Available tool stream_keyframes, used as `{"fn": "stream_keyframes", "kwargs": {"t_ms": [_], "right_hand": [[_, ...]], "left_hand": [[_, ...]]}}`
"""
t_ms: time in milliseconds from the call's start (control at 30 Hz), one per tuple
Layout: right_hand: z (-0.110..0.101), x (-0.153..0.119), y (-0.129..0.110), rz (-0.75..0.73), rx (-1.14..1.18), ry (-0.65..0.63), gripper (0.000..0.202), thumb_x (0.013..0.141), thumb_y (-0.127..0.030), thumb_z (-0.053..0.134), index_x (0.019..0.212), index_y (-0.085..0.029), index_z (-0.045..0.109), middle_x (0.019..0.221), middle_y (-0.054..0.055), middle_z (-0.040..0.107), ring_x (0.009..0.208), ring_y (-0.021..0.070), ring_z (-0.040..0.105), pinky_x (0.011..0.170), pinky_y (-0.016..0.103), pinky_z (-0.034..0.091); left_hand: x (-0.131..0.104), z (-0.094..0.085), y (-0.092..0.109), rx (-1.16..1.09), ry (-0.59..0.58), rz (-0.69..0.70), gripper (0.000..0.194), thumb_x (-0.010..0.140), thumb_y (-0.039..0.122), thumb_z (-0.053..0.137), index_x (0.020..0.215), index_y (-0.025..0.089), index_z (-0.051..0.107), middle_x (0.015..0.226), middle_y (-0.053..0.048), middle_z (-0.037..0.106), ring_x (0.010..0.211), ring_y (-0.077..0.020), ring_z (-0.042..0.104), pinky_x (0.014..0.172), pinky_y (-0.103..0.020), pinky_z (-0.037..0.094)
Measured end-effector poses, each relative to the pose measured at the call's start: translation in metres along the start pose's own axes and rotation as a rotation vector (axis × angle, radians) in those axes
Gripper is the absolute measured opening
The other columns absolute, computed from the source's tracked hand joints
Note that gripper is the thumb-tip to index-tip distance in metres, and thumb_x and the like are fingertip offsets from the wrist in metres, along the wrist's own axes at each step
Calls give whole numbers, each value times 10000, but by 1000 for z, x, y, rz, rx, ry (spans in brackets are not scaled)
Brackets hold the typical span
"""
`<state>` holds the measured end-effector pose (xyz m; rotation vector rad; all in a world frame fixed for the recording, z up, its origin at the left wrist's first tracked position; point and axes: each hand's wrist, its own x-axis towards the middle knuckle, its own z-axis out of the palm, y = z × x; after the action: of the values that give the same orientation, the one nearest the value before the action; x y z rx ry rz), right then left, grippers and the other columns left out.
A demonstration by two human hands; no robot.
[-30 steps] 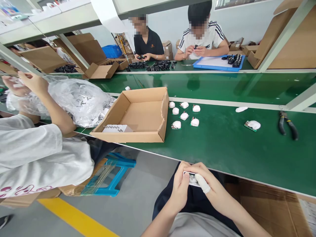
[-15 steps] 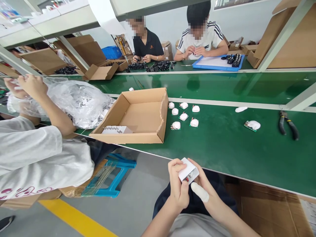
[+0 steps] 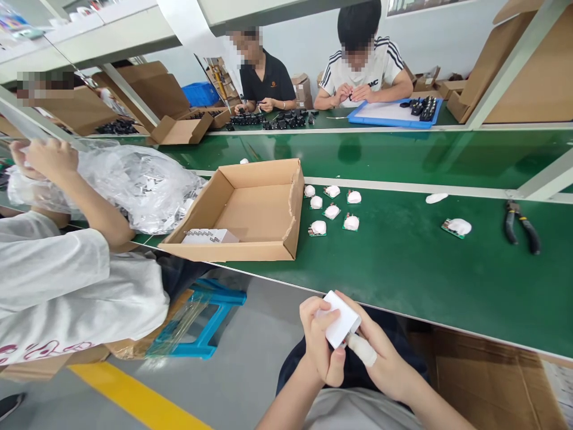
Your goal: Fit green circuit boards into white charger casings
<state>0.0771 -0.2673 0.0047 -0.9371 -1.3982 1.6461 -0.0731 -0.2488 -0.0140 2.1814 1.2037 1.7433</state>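
A white rectangular housing (image 3: 342,321) is held over the lap at the near edge of a green workbench (image 3: 403,263), gripped from both sides by bare hands. Its left side is grasped by the left hand (image 3: 319,334), with fingers laid across the broad face and the thumb below; its right side is steadied by the fingers of the right hand (image 3: 378,349), whose thumb, wrapped in a white covering (image 3: 362,350), is set against the lower end. A hint of red is glimpsed at that end, but the inside is hidden, so how fully the housing has been fitted cannot be told. By all appearances the work is partway through: a short row of white housings (image 3: 210,236) is stacked along the near wall of an open cardboard carton (image 3: 259,251), most of whose floor is bare, and these are judged to be finished pieces. Outside the carton, seven small green circuit boards topped with white pads (image 3: 332,211) are grouped just beside its right wall, and another white-topped board (image 3: 457,227) is set well apart, near black-handled cutters (image 3: 514,214); all eight are seen without housings and are judged to be unfinished. At left, a clear plastic bag (image 3: 138,185) is spread beside a co-worker's raised hands (image 3: 54,156).
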Motion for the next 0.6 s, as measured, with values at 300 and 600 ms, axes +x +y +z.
{"fn": "stream_keyframes", "kwargs": {"t_ms": [300,600], "right_hand": [[-13,5,-6,-37,-77,7,459,1038,-418,437,1487,-321,422,1551,44,403,1423,247,382,1142,405,384],[-6,6,15,-80,108,248,456,904,-385,692,1299,-296,484,1196,65,683,1036,209,670,956,357,510]], "left_hand": [[-4,3,-1,-1,-21,-55,404,965,446,290,1166,173,509,1081,-119,443,972,-249,486,752,-394,459],[3,4,-1,123,-5,-16,380,962,428,306,1148,170,513,1084,-127,449,993,-261,488,781,-411,464]]}}
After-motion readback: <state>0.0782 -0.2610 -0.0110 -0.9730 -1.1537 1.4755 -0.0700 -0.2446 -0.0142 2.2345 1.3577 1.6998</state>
